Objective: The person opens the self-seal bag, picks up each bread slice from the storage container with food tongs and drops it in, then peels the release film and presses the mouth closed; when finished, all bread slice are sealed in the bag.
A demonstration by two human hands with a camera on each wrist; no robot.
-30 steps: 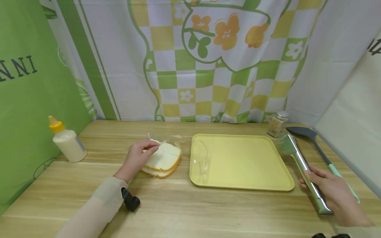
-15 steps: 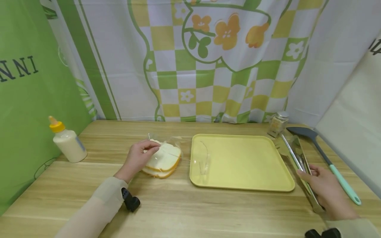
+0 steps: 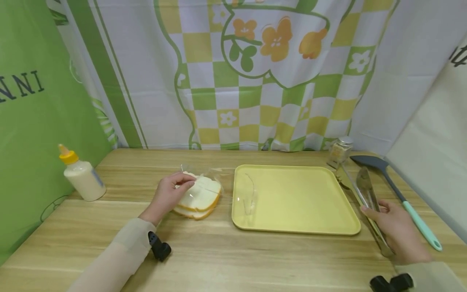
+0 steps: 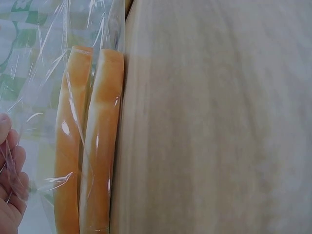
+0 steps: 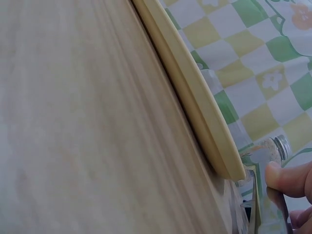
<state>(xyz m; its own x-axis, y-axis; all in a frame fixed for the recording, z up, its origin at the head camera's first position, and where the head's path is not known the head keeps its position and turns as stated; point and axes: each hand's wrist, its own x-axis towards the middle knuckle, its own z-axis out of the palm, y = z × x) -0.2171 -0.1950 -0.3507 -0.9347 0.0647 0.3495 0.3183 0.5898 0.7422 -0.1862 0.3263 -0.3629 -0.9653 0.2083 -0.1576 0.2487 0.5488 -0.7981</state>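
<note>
My left hand (image 3: pixel 168 195) pinches the clear plastic bag (image 3: pixel 222 175) over two stacked slices of white bread (image 3: pixel 204 195). In the left wrist view, the bread crusts (image 4: pixel 101 141) show side by side inside the bag, and the fingers (image 4: pixel 10 168) grip the film at the left edge. At the right, my right hand (image 3: pixel 398 230) holds metal tongs (image 3: pixel 369 202) by their arms, the tips apart and pointing toward the back. In the right wrist view, the thumb (image 5: pixel 287 179) presses on one arm of the tongs (image 5: pixel 265 207), by the tray's corner.
A yellow tray (image 3: pixel 292 231) lies between the hands, with the bag's loose end over its left side. A glass shaker (image 3: pixel 340 152) stands behind the tongs. Right of them lies a dark turner with a mint handle (image 3: pixel 423 227). A squeeze bottle (image 3: pixel 85 180) stands at the far left.
My right hand has turned the tongs, moving slightly left; their two arms now show spread apart. The left hand and the bagged bread have hardly moved.
</note>
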